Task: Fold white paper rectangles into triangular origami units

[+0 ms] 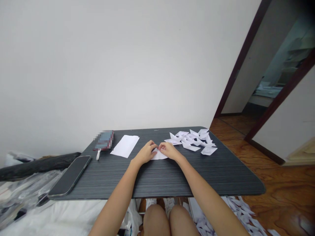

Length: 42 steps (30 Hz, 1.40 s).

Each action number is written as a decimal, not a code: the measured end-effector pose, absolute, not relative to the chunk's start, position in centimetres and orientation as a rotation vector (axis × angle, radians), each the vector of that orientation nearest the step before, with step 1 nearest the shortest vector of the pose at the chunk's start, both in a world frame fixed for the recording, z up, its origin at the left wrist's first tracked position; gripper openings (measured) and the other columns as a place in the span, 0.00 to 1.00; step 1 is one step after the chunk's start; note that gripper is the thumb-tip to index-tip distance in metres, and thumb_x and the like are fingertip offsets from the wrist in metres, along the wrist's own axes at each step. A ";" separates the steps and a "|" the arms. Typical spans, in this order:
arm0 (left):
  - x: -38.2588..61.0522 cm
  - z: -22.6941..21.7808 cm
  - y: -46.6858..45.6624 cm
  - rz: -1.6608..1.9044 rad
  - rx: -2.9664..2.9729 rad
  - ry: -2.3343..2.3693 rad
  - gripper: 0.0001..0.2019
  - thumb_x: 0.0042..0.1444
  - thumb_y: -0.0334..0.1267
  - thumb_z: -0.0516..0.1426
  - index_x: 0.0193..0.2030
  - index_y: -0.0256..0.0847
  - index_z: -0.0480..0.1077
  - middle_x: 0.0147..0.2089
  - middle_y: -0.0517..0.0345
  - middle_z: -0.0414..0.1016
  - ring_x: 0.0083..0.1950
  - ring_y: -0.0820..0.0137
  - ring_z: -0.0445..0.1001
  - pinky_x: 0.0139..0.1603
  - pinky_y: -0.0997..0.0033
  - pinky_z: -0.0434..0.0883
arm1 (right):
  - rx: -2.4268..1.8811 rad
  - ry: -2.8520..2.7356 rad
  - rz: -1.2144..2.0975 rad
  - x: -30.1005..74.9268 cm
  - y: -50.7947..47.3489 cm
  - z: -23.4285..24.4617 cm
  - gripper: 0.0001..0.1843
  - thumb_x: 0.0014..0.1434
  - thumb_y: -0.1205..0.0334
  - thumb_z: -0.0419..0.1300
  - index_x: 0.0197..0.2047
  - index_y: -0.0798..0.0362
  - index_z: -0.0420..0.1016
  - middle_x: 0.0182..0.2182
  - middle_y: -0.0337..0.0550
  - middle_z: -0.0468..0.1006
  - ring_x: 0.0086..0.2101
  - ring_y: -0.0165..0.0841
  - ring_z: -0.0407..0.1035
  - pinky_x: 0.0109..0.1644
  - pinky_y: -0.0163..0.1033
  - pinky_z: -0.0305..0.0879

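Head view: pinched by fingers of left hand (147,152) and right hand (168,151), part-folded white paper (159,155) at middle of worktop (159,182). Visible long axis left to right, with narrower part toward far side. Far right, boat-like folded papers (189,146), apparently finished; at left, flat paper sheets (125,146), seemingly not yet folded.

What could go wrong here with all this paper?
The paper at the left hand and right hand could crease crookedly. The right hand might knock the folded pieces nearby. The phone, lying at the left edge of the table, could perhaps be nudged off.
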<state>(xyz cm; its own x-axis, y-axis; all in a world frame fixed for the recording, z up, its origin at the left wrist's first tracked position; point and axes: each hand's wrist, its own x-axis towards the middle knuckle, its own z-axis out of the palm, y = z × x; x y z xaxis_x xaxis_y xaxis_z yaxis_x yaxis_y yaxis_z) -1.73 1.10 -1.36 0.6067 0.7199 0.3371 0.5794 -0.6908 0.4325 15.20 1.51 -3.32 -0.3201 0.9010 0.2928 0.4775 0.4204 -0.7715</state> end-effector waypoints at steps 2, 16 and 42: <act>-1.7 -1.1 0.8 0.646 2.664 0.934 0.12 0.48 0.39 0.54 0.40 0.39 0.68 0.44 0.52 0.63 0.45 0.67 0.64 0.47 0.67 0.61 | -1.184 -1.998 0.645 15.3 1.5 -3.4 0.07 0.44 0.73 0.53 0.26 0.56 0.71 0.22 0.38 0.70 0.26 0.27 0.63 0.31 0.32 0.57; -1.5 -0.3 -0.3 0.492 2.950 0.909 0.15 0.55 0.41 0.46 0.43 0.38 0.68 0.42 0.50 0.67 0.44 0.67 0.66 0.46 0.68 0.62 | -1.052 -2.311 0.554 16.5 -0.1 -1.4 0.11 0.52 0.62 0.53 0.35 0.56 0.73 0.39 0.47 0.70 0.39 0.32 0.64 0.45 0.37 0.58; -2.4 -2.2 -0.7 0.657 2.755 0.855 0.14 0.57 0.35 0.43 0.43 0.38 0.68 0.48 0.51 0.69 0.50 0.69 0.65 0.50 0.66 0.61 | -0.941 -2.304 0.230 16.7 -2.2 -3.3 0.14 0.56 0.70 0.45 0.38 0.57 0.71 0.38 0.49 0.72 0.43 0.33 0.63 0.47 0.40 0.60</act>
